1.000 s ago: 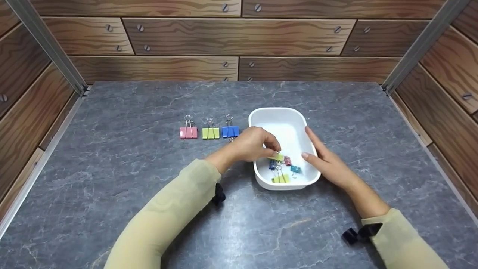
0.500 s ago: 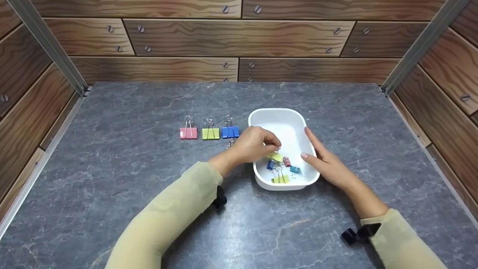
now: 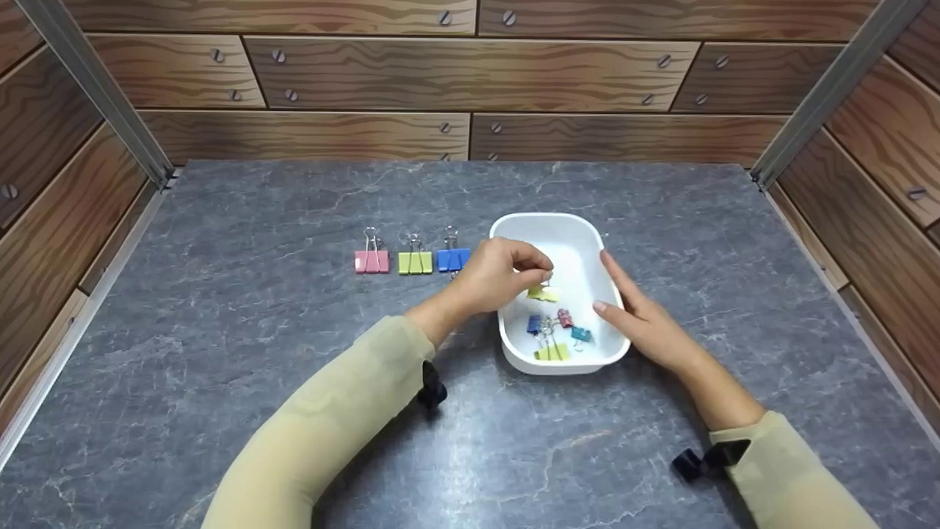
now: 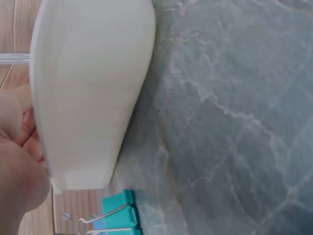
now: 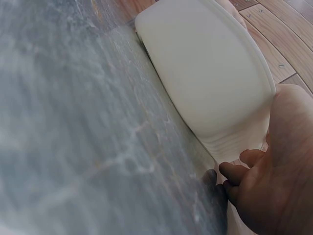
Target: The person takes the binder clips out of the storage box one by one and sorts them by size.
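My left hand (image 3: pixel 499 275) reaches over the left rim of a white plastic container (image 3: pixel 562 366). Its thumb and fingertips pinch the wire handle of a yellow-green binder clip (image 3: pixel 545 294), which hangs inside. Against the container's right wall lies my right hand (image 3: pixel 650 323), fingers extended and thumb over the rim. Lower in the container are small binder clips: a blue one (image 3: pixel 534 324), a red one (image 3: pixel 565 318), a teal one (image 3: pixel 581 334) and another yellow-green one (image 3: pixel 552 352). In the left wrist view the container's wall hides my fingertips.
Left of the container, a pink binder clip (image 3: pixel 371 261), a larger yellow-green one (image 3: pixel 416 262) and a blue one (image 3: pixel 453 260) stand in a row on the grey marbled table (image 3: pixel 257 294). A teal binder clip (image 4: pixel 120 213) appears beside the container in the left wrist view.
My left hand has raised the pinched yellow-green clip away from the other clips, toward the container's far end. The right hand has stayed at the container's side.
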Tool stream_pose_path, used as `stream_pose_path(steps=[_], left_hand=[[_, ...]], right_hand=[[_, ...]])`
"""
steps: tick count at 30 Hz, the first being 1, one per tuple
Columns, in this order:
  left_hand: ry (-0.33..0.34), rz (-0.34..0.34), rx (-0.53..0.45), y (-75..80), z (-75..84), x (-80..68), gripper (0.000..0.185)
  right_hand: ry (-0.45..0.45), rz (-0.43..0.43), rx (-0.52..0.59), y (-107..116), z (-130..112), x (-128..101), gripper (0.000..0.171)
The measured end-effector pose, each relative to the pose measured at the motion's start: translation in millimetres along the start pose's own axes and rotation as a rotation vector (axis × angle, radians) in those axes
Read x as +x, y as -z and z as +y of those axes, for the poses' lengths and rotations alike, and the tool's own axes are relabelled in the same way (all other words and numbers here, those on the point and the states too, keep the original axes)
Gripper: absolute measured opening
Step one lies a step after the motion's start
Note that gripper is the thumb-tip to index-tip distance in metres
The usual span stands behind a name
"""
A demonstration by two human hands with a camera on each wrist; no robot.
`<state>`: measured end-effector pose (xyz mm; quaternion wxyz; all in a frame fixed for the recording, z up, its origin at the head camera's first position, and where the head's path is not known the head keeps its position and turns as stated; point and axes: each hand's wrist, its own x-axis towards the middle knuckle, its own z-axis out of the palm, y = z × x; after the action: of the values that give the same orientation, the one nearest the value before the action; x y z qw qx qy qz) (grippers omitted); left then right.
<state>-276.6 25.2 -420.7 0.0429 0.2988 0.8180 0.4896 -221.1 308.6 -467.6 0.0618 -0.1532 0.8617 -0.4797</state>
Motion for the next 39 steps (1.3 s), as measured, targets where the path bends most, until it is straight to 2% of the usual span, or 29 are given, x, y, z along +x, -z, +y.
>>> stream_pose_path(steps=[9, 17, 24, 32, 39], left_hand=[[0.030, 0.047, -0.100, 28.1, 10.8, -10.5, 0.013], [0.083, 0.147, -0.155, 61.7, 11.8, -21.0, 0.012], [0.078, 0.214, -0.144, 88.2, 4.8, -31.2, 0.011], [0.144, 0.244, -0.121, 111.7, -10.0, -48.9, 0.011], [0.209, 0.239, -0.144, 121.2, -27.7, -64.7, 0.012]], right_hand=[[-0.005, 0.001, -0.025, 1.7, -0.2, 0.9, 0.076], [-0.009, -0.011, -0.005, 0.9, -0.9, 0.0, 0.076], [-0.005, -0.004, -0.007, 1.5, -1.0, 1.7, 0.076], [-0.009, -0.002, -0.005, 1.4, 0.2, 0.8, 0.076], [-0.011, 0.003, -0.023, 1.7, 0.8, 1.4, 0.076]])
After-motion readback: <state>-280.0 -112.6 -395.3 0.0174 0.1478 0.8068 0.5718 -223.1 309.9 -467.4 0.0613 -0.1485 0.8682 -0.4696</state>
